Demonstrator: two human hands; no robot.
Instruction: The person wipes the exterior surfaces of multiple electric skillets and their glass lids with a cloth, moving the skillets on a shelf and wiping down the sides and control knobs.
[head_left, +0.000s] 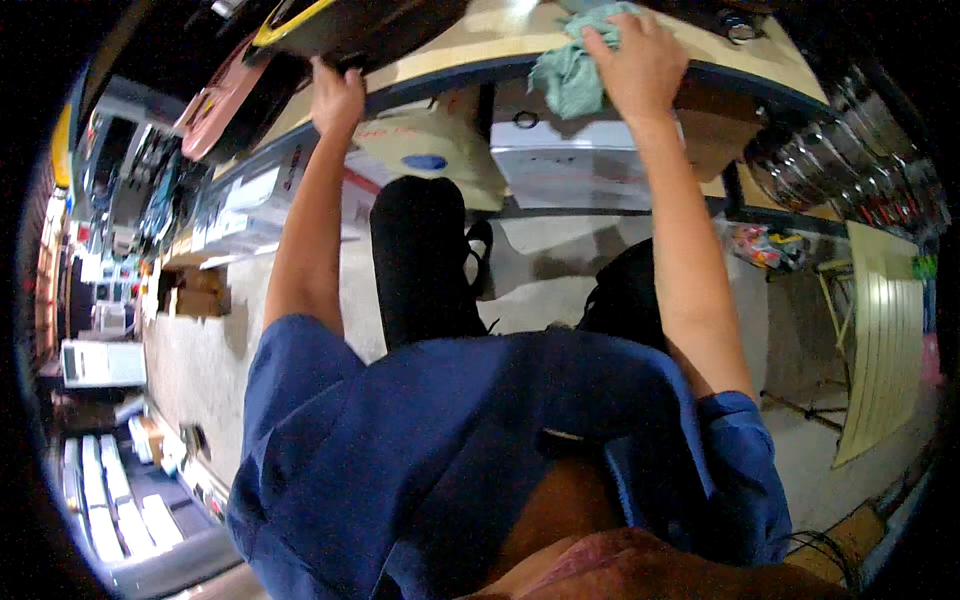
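My right hand (645,65) presses down on a crumpled pale green cloth (572,82), its fingers closed over it. The cloth lies on a light wood shelf board (490,38) and hangs over the dark front edge. Off to the left, my left hand (338,98) is at the board's edge with curled fingers, right beside a black case with a yellow rim (350,30). Whether it grips that case or the board is hard to make out. A pink case (222,100) stands further left.
Under the board are a white box (570,165), a cream bag (425,145) and a brown carton (715,140). Shiny stacked metal items (845,150) stand at the right, above a folding slatted table (880,340). An open carton (195,292) sits on the floor at left.
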